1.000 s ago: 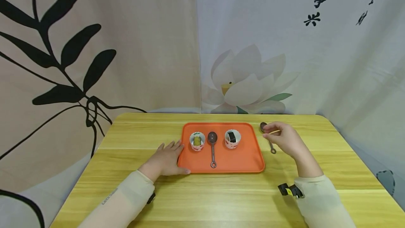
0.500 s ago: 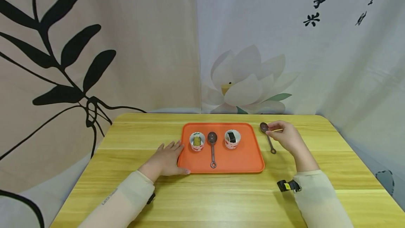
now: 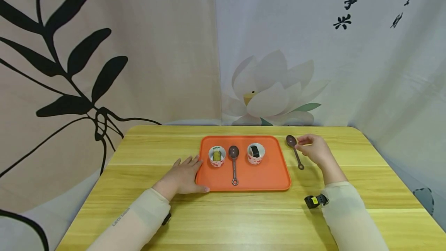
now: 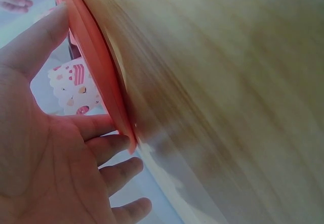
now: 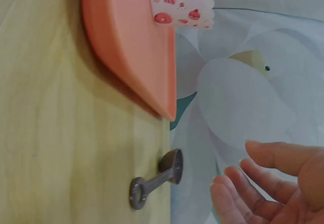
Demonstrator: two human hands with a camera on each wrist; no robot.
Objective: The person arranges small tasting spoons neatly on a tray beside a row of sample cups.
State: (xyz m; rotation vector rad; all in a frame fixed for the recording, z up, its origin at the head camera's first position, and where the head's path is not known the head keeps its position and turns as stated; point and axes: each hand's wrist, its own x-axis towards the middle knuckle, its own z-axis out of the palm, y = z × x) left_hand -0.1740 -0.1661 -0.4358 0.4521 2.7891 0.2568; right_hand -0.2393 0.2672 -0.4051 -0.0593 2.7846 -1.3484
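Note:
My left hand [image 3: 182, 175] rests at the left end of an orange tray [image 3: 268, 179]. Its straight, spread fingers touch the left rim and the thumb reaches the front rim, as the left wrist view also shows. Just right of the tray, a dark metal spoon [image 3: 295, 152] lies on the table, bowl away from me and ring-ended handle toward me. Beside its bowl is my right hand [image 3: 315, 150], fingers loosely bent and holding nothing. In the right wrist view a gap shows between the fingertips [image 5: 250, 145] and the spoon [image 5: 162, 177].
On the tray stand two patterned paper cups, the left cup [image 3: 213, 162] with a yellow-green piece, the right cup [image 3: 255, 159] with a black-and-white piece. A second spoon [image 3: 234, 165] lies between them. The wooden table [image 3: 244, 220] ends at a printed curtain [image 3: 174, 49].
My right hand has drawn back slightly to the right from the spoon beside the tray, uncovering its bowl and neck. My left hand and the tray have stayed put.

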